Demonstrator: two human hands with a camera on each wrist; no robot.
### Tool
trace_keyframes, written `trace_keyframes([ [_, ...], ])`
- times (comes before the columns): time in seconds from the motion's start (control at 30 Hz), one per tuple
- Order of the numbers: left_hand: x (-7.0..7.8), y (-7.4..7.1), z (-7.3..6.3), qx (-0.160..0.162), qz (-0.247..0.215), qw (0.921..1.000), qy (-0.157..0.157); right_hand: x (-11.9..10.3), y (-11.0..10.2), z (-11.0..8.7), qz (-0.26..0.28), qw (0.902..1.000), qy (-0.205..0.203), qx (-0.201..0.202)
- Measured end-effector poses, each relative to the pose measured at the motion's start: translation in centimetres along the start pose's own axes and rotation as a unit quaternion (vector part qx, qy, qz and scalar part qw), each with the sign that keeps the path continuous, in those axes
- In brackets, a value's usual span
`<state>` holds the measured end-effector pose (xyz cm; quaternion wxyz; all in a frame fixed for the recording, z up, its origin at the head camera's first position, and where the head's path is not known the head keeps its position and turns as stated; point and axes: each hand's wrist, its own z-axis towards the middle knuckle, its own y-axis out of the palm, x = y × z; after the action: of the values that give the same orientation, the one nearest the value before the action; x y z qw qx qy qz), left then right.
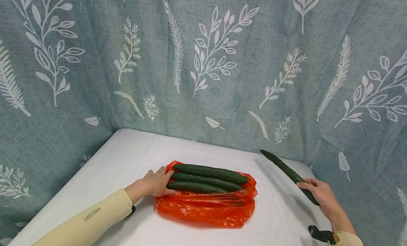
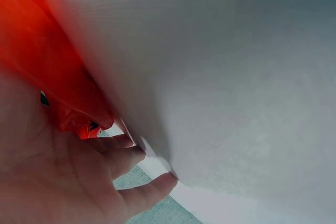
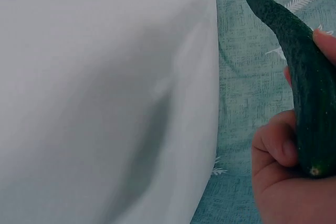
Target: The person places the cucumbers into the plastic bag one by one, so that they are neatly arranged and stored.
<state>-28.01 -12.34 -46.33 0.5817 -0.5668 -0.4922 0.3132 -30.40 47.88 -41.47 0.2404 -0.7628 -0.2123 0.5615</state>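
A red plastic bag (image 1: 203,209) lies on the white table with three dark green cucumbers (image 1: 203,179) side by side in its opening. At the bag's left end is my left hand (image 1: 158,183), its fingers spread and touching the edge of the bag. In the left wrist view the fingers (image 2: 149,191) reach down to the tabletop beside the red plastic (image 2: 50,51). Over the table's right side my right hand (image 1: 321,195) grips another cucumber (image 1: 286,170) near its lower end. This cucumber (image 3: 310,82) is raised and tilted, its narrow tip pointing away.
The white-covered table (image 1: 127,157) has its back edge against a blue-green curtain (image 1: 222,108) with white leaf prints. Its right edge (image 3: 216,77) runs close to my right hand. The raised cucumber casts a shadow on the tabletop.
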Motion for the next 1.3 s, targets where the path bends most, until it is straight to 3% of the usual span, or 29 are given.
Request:
trace_keyframes([
  [0.43,0.0,0.0,0.1,-0.001,0.005,1.0000,-0.006,-2.1,1.3,-0.5,-0.011,0.9986,-0.049,0.016],
  [0.7,-0.1,0.1,0.2,-0.007,-0.001,0.9999,-0.014,-4.0,1.6,-0.9,-0.027,0.9973,-0.063,-0.025],
  [1.3,-0.1,0.0,-0.1,-0.013,-0.002,0.9998,-0.013,-7.6,4.0,-1.6,-0.053,0.9847,-0.165,-0.020],
])
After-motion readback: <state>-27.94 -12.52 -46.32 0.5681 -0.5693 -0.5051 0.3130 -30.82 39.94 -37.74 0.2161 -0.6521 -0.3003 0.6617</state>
